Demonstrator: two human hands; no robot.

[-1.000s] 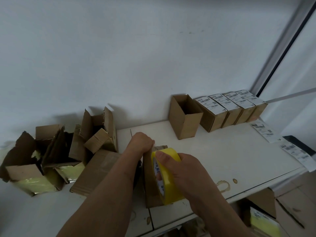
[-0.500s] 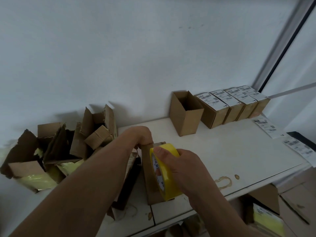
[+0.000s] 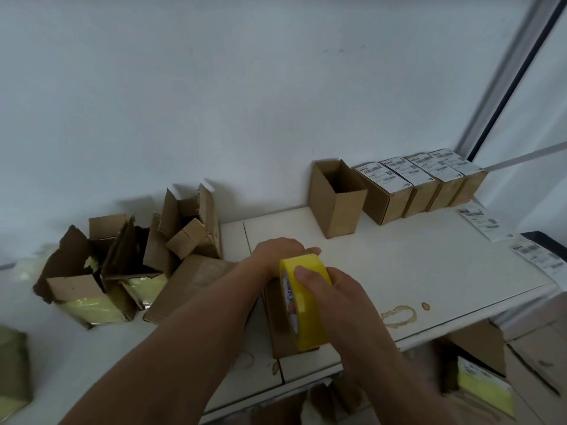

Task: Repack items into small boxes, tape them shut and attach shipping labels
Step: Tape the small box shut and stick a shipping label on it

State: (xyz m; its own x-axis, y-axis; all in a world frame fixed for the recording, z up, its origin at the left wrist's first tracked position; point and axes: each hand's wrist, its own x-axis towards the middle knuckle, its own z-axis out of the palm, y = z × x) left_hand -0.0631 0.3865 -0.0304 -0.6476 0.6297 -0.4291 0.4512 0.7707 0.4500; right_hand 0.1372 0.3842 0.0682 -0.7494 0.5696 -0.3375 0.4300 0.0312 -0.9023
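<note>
Right hand: my grip is clamped round the yellow tape roll, against the small box.
Left hand: presses the box top on the worktop; I cannot tell its grip.

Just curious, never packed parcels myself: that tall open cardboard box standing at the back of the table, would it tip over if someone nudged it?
Probably, yes. The open box stands taller than it is wide, so a push near its top would likely topple it. What shows of its inside looks dark and bare, so it is probably light and would slide easily. Its thin walls look likely to flex under a squeeze.
</note>
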